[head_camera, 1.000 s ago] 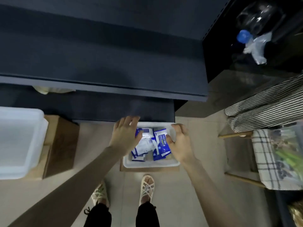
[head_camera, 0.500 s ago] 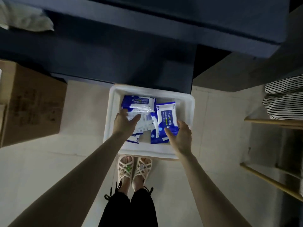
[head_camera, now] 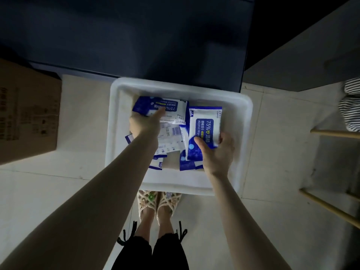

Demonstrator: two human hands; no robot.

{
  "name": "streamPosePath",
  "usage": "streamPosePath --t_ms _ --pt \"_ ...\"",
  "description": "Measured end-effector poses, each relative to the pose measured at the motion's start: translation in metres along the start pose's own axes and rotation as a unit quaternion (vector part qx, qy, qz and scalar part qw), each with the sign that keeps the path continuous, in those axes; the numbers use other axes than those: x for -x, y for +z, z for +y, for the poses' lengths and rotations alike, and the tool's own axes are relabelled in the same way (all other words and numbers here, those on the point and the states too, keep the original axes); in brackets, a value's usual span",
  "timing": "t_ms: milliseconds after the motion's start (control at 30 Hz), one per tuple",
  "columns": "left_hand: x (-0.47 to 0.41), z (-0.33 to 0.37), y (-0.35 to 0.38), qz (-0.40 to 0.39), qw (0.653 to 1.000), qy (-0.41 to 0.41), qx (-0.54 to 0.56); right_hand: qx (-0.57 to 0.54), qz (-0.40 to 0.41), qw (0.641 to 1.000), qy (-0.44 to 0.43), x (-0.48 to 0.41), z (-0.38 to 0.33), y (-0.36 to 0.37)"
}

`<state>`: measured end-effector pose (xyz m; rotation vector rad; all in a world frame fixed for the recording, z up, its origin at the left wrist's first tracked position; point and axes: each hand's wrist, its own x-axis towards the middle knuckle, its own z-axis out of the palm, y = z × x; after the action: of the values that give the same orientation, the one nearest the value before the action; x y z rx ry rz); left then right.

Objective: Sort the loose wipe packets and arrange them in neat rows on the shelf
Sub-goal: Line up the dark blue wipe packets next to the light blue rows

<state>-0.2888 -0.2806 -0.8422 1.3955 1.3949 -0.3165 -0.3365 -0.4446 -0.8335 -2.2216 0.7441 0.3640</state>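
A white plastic bin (head_camera: 241, 121) stands on the floor below the dark shelf (head_camera: 136, 36), holding several blue-and-white alcohol wipe packets. My right hand (head_camera: 218, 152) grips one packet (head_camera: 204, 125) by its lower end, thumb across the front, label facing up. My left hand (head_camera: 145, 123) reaches into the bin and holds another packet (head_camera: 171, 107) at the far left, thumb laid on top; its fingers are hidden underneath. More packets (head_camera: 171, 137) lie loose between and under my hands.
A cardboard box (head_camera: 27, 114) stands on the floor to the left. Wooden rails (head_camera: 331, 207) and striped fabric (head_camera: 350, 112) are at the right. My sandalled feet (head_camera: 157, 203) touch the bin's near edge. Pale tiled floor surrounds the bin.
The camera has dropped closer to the bin. My left hand has slid to the far-left packet and taken hold of it. My right hand keeps its grip on the upright packet.
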Motion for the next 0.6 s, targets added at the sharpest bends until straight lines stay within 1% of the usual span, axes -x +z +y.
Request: streamPosePath --t_ms 67,167,233,300,367,467,600 --pt "0.005 0.003 -0.003 -0.005 1.0 0.004 0.008 -0.016 0.007 1.0 0.013 0.003 -0.004 -0.002" --pt "0.021 0.006 -0.013 -0.006 1.0 0.028 -0.008 -0.016 0.028 0.999 -0.004 0.01 -0.009 -0.007" --pt "0.038 0.007 -0.023 -0.005 0.999 0.037 -0.006 -0.014 0.028 0.999 0.005 0.017 -0.014 -0.014" --pt "0.055 0.006 -0.035 -0.017 0.999 0.038 0.027 -0.046 0.019 0.998 0.033 0.024 -0.022 -0.024" --pt "0.073 0.006 -0.049 -0.041 0.995 0.02 0.084 -0.074 0.0 0.997 0.035 0.034 -0.032 -0.037" --pt "0.1 0.011 -0.075 -0.075 0.985 -0.001 0.157 -0.154 -0.043 0.986 0.035 0.057 -0.055 -0.061" --pt "0.145 0.034 -0.112 -0.081 0.978 0.027 0.192 -0.297 -0.104 0.948 0.055 0.095 -0.097 -0.099"
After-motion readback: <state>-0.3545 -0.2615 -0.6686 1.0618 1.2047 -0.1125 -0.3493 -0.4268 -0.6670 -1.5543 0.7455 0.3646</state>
